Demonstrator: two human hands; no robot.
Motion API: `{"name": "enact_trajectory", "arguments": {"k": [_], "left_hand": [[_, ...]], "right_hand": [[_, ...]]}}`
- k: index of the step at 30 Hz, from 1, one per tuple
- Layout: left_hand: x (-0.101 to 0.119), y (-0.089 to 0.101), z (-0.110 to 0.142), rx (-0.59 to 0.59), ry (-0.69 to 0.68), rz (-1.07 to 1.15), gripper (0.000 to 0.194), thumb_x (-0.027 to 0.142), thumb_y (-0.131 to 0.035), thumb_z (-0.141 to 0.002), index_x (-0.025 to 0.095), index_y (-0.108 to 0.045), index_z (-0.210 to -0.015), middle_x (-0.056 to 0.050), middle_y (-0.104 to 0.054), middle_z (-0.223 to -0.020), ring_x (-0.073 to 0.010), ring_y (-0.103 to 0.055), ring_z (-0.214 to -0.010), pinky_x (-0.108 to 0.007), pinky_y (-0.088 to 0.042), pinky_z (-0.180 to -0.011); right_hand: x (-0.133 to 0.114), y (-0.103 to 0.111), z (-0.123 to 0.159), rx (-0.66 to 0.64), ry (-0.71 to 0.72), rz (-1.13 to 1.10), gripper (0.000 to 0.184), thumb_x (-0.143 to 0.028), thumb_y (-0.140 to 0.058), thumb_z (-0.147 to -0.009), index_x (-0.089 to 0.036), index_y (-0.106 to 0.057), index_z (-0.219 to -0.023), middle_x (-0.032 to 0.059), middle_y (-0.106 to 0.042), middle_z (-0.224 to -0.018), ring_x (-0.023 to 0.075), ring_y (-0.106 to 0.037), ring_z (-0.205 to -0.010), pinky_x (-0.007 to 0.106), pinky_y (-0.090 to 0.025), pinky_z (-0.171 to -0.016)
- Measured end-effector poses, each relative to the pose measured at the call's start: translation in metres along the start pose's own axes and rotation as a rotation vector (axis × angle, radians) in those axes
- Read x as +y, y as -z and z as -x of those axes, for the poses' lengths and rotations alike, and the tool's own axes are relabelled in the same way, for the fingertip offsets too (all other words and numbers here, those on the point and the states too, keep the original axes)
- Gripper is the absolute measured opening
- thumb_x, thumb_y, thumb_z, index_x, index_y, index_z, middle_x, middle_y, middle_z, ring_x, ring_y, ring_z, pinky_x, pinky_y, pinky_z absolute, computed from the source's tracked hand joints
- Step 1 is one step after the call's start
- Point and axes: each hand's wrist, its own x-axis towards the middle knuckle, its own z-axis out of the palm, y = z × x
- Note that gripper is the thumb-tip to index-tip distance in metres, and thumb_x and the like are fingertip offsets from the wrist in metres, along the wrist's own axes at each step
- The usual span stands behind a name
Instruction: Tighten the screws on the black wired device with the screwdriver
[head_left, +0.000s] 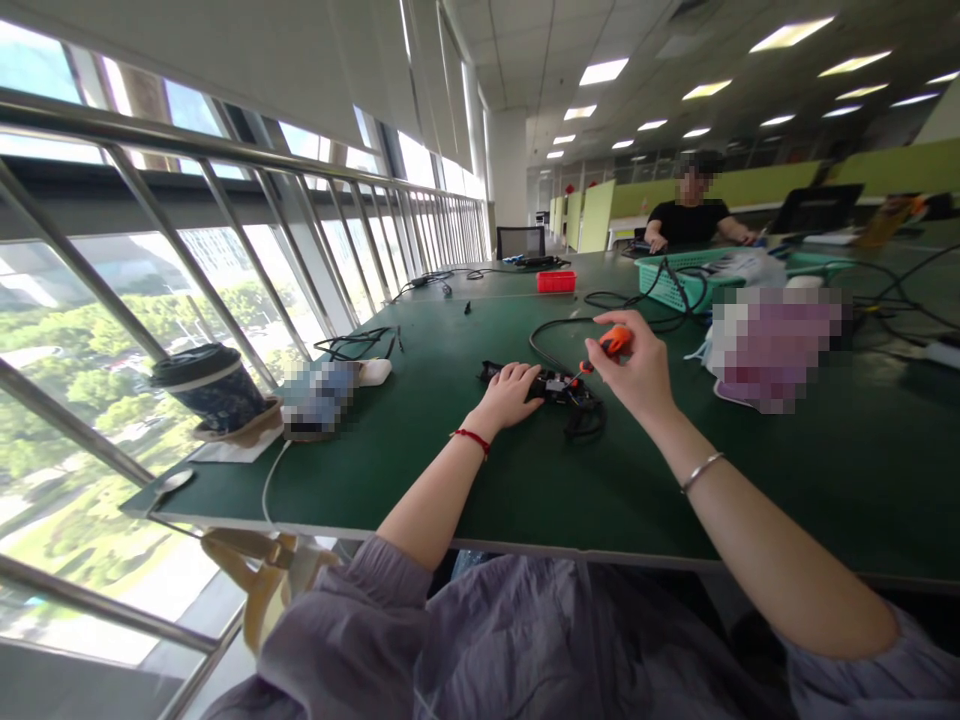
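Observation:
My right hand [637, 370] is closed around the orange and black handle of a screwdriver [617, 341]. Its thin shaft slants down to the left, the tip meeting an opened black electronic device [556, 387] that lies on the green table [420, 450]. Fingers bent over the left part of that device, my left hand [508, 396] grips it against the tabletop. Small light parts show inside the open casing. A black cable loops beside the device's right end. What lies beneath my left palm is hidden.
A small red box [556, 281] and a green basket [675, 283] with cables stand farther back. At left are a dark lidded cup [217, 390], a white case [375, 372] and black cables. A blurred pink item lies at right. Another person [694, 215] sits across the table.

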Motion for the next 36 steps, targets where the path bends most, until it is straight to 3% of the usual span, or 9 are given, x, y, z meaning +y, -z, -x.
{"name": "enact_trajectory", "arguments": {"k": [5, 10, 13, 19, 23, 31, 36], "left_hand": [[-0.0004, 0.0011, -0.0008, -0.013, -0.002, -0.004, 0.058, 0.034, -0.05, -0.089, 0.019, -0.031, -0.142, -0.011, -0.036, -0.147, -0.028, -0.026, -0.137, -0.047, -0.027, -0.112], [0.0007, 0.0045, -0.0008, -0.028, -0.006, -0.013, 0.058, 0.033, -0.051, -0.089, 0.018, -0.032, -0.142, -0.011, -0.035, -0.147, -0.0278, -0.027, -0.137, -0.045, -0.027, -0.112], [0.0009, 0.0064, -0.0009, -0.033, -0.006, -0.018, 0.059, 0.032, -0.052, -0.088, 0.017, -0.032, -0.142, -0.012, -0.036, -0.147, -0.0278, -0.026, -0.137, -0.045, -0.026, -0.113], [0.0003, 0.0061, -0.0016, -0.038, -0.01, -0.016, 0.059, 0.032, -0.051, -0.088, 0.018, -0.032, -0.142, -0.012, -0.035, -0.147, -0.028, -0.026, -0.137, -0.046, -0.026, -0.113], [-0.0005, 0.0053, -0.0024, -0.038, -0.008, -0.014, 0.059, 0.033, -0.052, -0.088, 0.018, -0.032, -0.142, -0.012, -0.035, -0.147, -0.0284, -0.026, -0.137, -0.046, -0.026, -0.112], [-0.0022, 0.0037, -0.0025, -0.027, -0.021, -0.012, 0.059, 0.032, -0.052, -0.088, 0.019, -0.032, -0.141, -0.011, -0.037, -0.146, -0.0271, -0.028, -0.137, -0.045, -0.026, -0.113], [-0.0024, 0.0033, -0.0027, -0.03, -0.016, -0.009, 0.06, 0.033, -0.052, -0.088, 0.017, -0.032, -0.142, -0.012, -0.036, -0.146, -0.0269, -0.027, -0.137, -0.045, -0.026, -0.113]], "right_hand": [[0.002, -0.0015, 0.0006, 0.01, 0.076, -0.046, 0.031, -0.029, -0.06, -0.074, -0.021, -0.057, -0.104, -0.0006, -0.061, -0.075, 0.0142, -0.057, -0.058, 0.026, -0.046, -0.059], [-0.0045, 0.0021, 0.0006, -0.01, 0.016, 0.029, 0.015, -0.034, -0.06, -0.074, -0.021, -0.062, -0.082, -0.0019, -0.058, -0.059, 0.013, -0.051, -0.047, 0.026, -0.04, -0.051], [-0.0055, 0.0032, 0.0005, -0.041, -0.007, 0.038, 0.015, -0.034, -0.057, -0.076, -0.021, -0.061, -0.073, -0.0004, -0.06, -0.06, 0.0132, -0.051, -0.046, 0.026, -0.039, -0.05], [-0.0004, 0.0003, 0.001, -0.014, 0.095, 0.015, 0.025, -0.028, -0.058, -0.074, -0.02, -0.059, -0.098, 0.0012, -0.063, -0.075, 0.0153, -0.056, -0.058, 0.027, -0.045, -0.06], [-0.0011, -0.0005, 0.0014, -0.045, 0.101, -0.047, 0.028, -0.028, -0.057, -0.074, -0.02, -0.056, -0.101, 0.0012, -0.062, -0.076, 0.0159, -0.059, -0.063, 0.026, -0.046, -0.059], [-0.0034, 0.0031, 0.0004, -0.079, 0.021, 0.021, 0.014, -0.031, -0.055, -0.076, -0.02, -0.061, -0.071, 0.0, -0.059, -0.061, 0.0144, -0.053, -0.052, 0.027, -0.04, -0.057], [-0.0028, 0.0013, 0.0015, -0.048, 0.051, 0.027, 0.023, -0.028, -0.058, -0.073, -0.019, -0.062, -0.093, -0.0015, -0.058, -0.063, 0.0144, -0.052, -0.052, 0.027, -0.041, -0.057]]}}
